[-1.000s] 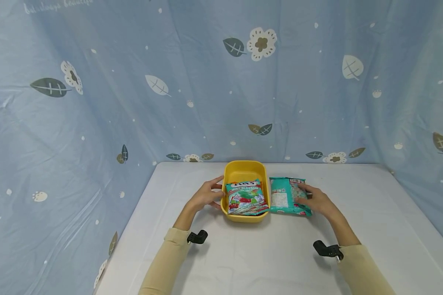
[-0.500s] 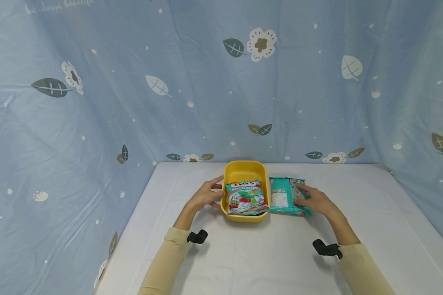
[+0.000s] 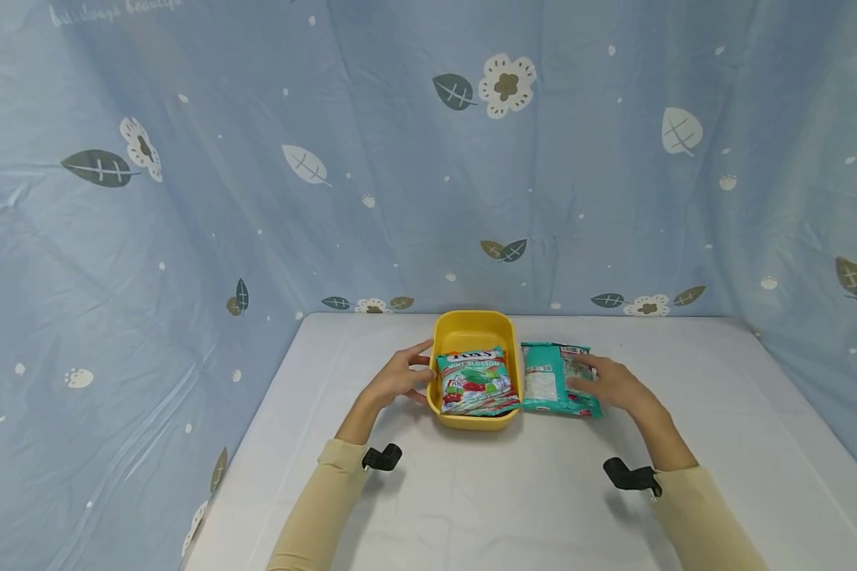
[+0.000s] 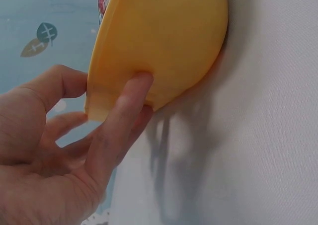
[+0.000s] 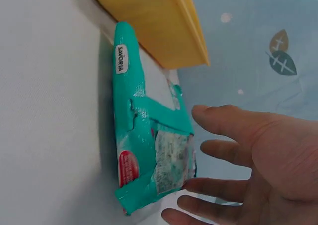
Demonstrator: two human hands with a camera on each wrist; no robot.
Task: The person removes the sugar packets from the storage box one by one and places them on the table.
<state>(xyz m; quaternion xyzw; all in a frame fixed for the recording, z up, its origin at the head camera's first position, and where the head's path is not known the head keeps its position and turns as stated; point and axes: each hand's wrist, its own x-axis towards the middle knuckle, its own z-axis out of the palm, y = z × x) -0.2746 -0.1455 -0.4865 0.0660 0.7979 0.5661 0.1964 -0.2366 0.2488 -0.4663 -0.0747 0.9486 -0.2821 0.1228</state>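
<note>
Your left hand (image 3: 397,377), fingers relaxed, touches one bin (image 3: 474,423) holding at least one bag (image 3: 475,382); your right hand (image 3: 612,385), fingers loosely extended, is at one packet (image 3: 548,381) just right of the bin.

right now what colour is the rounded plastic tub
Yellow: the rounded plastic tub shows best in the head view.
</note>
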